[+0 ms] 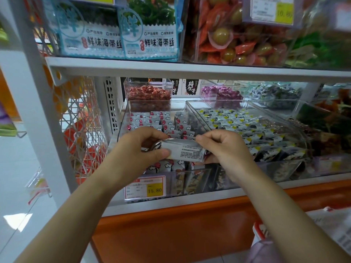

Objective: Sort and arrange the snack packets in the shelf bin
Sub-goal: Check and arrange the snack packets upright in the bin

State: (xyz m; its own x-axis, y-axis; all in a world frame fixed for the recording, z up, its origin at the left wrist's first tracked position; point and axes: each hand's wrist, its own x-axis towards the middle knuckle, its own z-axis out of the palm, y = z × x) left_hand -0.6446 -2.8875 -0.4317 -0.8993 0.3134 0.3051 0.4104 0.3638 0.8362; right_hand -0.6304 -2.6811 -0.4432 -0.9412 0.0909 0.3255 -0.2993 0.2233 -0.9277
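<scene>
Head view. Your left grip point(136, 149) is clamped on the left end of a silver packet point(187, 151), thumb under, fingers curled over. Your right grip point(228, 150) pinches the right end. The packet is level over the front of the clear bin point(157, 101), its printed back toward you. Matching packets point(152, 120) stand in rows inside. A price tag point(150, 187) is on the bin's front. The neighbouring bin point(218, 101), at right, holds yellow-marked packets point(237, 126).

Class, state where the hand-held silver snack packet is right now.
Head view, centre: the silver snack packet is held between the left hand and right hand, over the front of the clear bin above the 15.80 price tag.
</scene>
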